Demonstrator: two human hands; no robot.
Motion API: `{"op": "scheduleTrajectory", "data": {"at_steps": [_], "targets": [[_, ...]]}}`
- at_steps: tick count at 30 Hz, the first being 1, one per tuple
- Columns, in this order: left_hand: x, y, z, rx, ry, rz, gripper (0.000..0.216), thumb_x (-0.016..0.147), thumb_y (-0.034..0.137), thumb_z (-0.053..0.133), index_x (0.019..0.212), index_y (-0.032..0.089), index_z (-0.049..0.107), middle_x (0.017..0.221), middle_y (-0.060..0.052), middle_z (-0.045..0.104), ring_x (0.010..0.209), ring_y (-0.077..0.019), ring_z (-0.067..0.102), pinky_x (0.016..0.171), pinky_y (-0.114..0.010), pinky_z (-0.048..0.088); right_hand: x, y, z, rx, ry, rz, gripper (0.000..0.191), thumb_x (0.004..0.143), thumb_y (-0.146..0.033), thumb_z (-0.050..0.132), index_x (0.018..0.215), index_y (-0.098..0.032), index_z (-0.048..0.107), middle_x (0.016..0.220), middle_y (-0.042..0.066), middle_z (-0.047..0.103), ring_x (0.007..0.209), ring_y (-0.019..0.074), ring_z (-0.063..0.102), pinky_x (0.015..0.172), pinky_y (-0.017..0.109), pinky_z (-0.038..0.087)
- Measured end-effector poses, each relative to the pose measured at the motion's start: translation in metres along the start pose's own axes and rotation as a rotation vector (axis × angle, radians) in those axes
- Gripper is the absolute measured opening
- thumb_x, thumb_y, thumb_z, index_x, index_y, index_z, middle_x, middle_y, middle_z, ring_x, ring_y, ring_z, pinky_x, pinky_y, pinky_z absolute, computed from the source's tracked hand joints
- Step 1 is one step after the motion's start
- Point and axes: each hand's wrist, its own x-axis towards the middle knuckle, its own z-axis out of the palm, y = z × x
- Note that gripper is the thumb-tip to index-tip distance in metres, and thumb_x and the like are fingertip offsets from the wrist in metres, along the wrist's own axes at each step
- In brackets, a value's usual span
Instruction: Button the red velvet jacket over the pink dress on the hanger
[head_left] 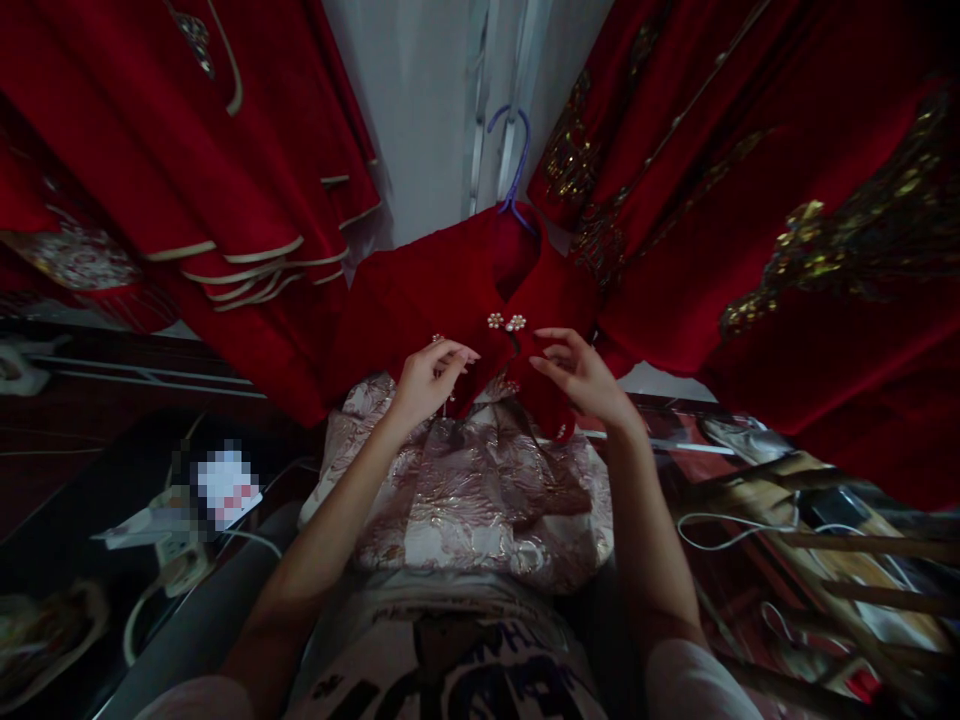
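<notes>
A small red velvet jacket (420, 300) hangs before me on a purple hanger (517, 160). Two pearl flower buttons (506, 322) close it below the collar. My left hand (431, 378) pinches the jacket's front edge low down, fingers curled together on the cloth. My right hand (577, 375) is at the opposite front flap, fingers bent and touching the red fabric just right of the buttons. A pale brocade skirt (480, 490) with a shiny floral pattern hangs beneath the jacket, between my forearms.
Red garments with gold trim hang at the left (225, 180), and ones with gold embroidery at the right (787, 220). A white power strip and cables (172, 540) lie on the dark surface at the left. Wooden bars and a white cable (787, 520) are at the right.
</notes>
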Motion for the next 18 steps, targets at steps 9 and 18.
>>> {"op": "scheduleTrajectory", "data": {"at_steps": [9,18], "targets": [[-0.01,0.008,0.028,-0.205,-0.224,-0.128,0.026,0.087,0.036,0.061,0.103,0.015,0.061,0.096,-0.006,0.071,0.085,-0.0145,0.066,0.075,-0.027,0.054,-0.013,-0.028,-0.014,0.295,-0.203,0.12,0.044,0.078,-0.034,0.072,0.116,-0.023,0.053,0.113,0.007,0.067,0.097,0.0163,0.066,0.087,0.034,0.055],[-0.001,0.01,0.008,-0.278,0.089,-0.21,0.027,0.075,0.034,0.073,0.092,0.016,0.062,0.08,-0.001,0.067,0.072,-0.011,0.064,0.067,-0.022,0.054,-0.016,-0.036,0.039,0.163,-0.152,0.004,0.031,0.08,-0.04,0.067,0.102,-0.021,0.057,0.094,0.004,0.063,0.077,0.0132,0.063,0.064,0.028,0.056]]}}
